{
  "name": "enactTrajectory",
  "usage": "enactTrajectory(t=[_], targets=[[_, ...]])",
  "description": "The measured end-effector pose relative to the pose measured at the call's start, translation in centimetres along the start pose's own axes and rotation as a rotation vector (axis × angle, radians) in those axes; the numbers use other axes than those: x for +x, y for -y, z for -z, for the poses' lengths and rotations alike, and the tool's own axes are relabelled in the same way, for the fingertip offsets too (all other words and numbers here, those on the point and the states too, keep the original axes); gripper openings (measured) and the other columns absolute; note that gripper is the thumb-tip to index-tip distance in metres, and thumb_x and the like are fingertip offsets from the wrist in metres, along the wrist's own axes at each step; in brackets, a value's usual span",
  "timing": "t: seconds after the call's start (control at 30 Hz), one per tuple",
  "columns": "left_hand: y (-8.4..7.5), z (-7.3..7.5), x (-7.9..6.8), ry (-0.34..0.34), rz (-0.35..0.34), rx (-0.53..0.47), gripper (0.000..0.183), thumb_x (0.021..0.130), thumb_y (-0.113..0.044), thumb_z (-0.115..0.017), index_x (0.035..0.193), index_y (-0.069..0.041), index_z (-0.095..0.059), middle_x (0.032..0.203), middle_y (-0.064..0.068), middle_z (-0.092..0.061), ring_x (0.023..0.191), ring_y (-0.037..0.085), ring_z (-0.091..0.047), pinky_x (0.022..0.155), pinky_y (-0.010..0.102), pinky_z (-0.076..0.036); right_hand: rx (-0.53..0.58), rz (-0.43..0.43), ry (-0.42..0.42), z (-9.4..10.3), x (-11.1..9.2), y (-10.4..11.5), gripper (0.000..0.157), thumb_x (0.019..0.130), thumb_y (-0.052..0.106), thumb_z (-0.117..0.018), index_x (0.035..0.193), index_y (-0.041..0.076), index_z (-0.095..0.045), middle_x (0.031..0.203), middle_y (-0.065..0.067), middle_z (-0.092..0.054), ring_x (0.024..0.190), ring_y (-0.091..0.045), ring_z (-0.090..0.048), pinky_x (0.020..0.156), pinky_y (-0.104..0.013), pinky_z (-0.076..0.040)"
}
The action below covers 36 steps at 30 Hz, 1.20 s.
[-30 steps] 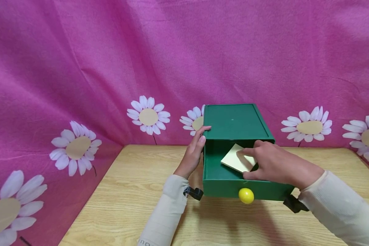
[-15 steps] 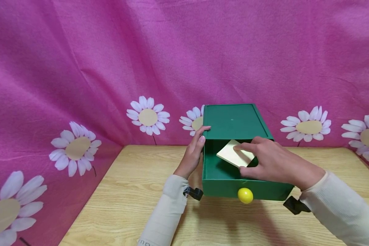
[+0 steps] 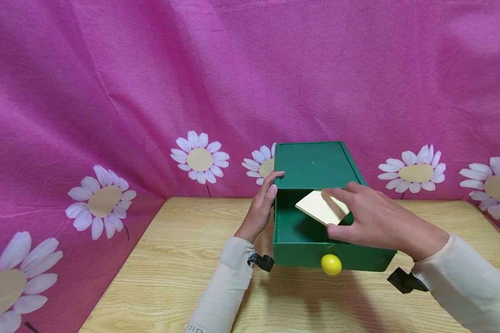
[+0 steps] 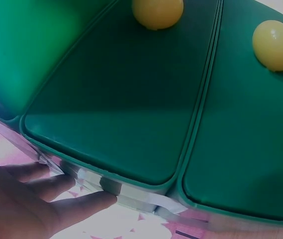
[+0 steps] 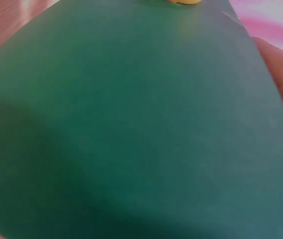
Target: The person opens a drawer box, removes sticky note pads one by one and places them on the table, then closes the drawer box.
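A green drawer cabinet point(image 3: 316, 164) stands on the table with its top drawer point(image 3: 304, 254) pulled out; a round yellow knob point(image 3: 331, 264) sits on the drawer front. Inside, my right hand point(image 3: 375, 217) pinches a pale yellow pad of sticky notes point(image 3: 321, 206), thumb at its near corner and fingers over its top. The pad is tilted above the drawer floor. Along the cabinet's left side rests my left hand point(image 3: 258, 208), its fingers extended and one fingertip at the top edge. The right wrist view shows mostly a green drawer front point(image 5: 141, 119).
Below the pulled-out drawer, the left wrist view shows more green drawer fronts point(image 4: 106, 99) with yellow knobs point(image 4: 275, 45). A wood-grain table point(image 3: 171, 259) lies under the cabinet. Behind it hangs a pink cloth point(image 3: 233, 83) printed with white daisies.
The pad has risen off the drawer floor in my right hand, shifting first back and left, then slightly right. My left hand stays at the cabinet's side.
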<state>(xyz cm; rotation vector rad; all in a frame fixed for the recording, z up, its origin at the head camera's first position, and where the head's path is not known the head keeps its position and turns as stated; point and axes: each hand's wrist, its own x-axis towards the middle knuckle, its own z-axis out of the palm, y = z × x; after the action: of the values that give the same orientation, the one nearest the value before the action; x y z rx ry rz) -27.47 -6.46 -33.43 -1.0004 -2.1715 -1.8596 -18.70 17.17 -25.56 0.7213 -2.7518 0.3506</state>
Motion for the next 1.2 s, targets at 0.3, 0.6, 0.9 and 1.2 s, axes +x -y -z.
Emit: enactTrajectory(t=[0.3, 0.6, 0.9, 1.2], targets=[[0.0, 0.0, 0.0, 0.014, 0.011, 0.000, 0.045, 0.105, -0.024, -0.028, 0.148, -0.015, -0.031, 0.153, 0.008, -0.026, 0.133, 0.026, -0.034, 0.107, 0.046, -0.035, 0.021, -0.019, -0.001, 0.5, -0.6, 0.2, 0.050, 0.078, 0.033, -0.068, 0.124, 0.013, -0.064, 0.089, 0.000, -0.055, 0.072, -0.011, -0.046, 0.058, -0.027, -0.038], [-0.1, 0.0, -0.1, 0.012, 0.008, 0.002, 0.045, 0.105, -0.024, -0.028, 0.149, -0.014, -0.031, 0.153, 0.007, -0.026, 0.134, 0.026, -0.033, 0.107, 0.047, -0.034, 0.021, -0.022, -0.012, 1.6, -1.4, 0.2, 0.050, 0.076, 0.032, -0.069, 0.124, 0.017, -0.064, 0.088, 0.001, -0.054, 0.071, -0.009, -0.045, 0.057, -0.027, -0.038], [0.1, 0.0, -0.2, -0.004, 0.000, -0.009, 0.045, 0.105, -0.023, -0.029, 0.148, -0.015, -0.032, 0.153, 0.005, -0.027, 0.134, 0.024, -0.032, 0.108, 0.049, -0.032, 0.019, -0.052, -0.057, 2.6, -2.7, -0.7, 0.054, 0.076, 0.032, -0.072, 0.126, 0.014, -0.063, 0.095, -0.003, -0.056, 0.075, -0.014, -0.048, 0.060, -0.030, -0.040], [0.2, 0.0, -0.1, 0.000, -0.008, -0.010, 0.045, 0.104, -0.023, -0.029, 0.148, -0.015, -0.032, 0.153, 0.005, -0.027, 0.134, 0.024, -0.032, 0.107, 0.050, -0.032, 0.024, -0.102, -0.063, 3.2, -3.7, -2.1, 0.058, 0.075, 0.032, -0.074, 0.129, 0.016, -0.060, 0.107, -0.008, -0.055, 0.079, -0.017, -0.051, 0.059, -0.032, -0.041]])
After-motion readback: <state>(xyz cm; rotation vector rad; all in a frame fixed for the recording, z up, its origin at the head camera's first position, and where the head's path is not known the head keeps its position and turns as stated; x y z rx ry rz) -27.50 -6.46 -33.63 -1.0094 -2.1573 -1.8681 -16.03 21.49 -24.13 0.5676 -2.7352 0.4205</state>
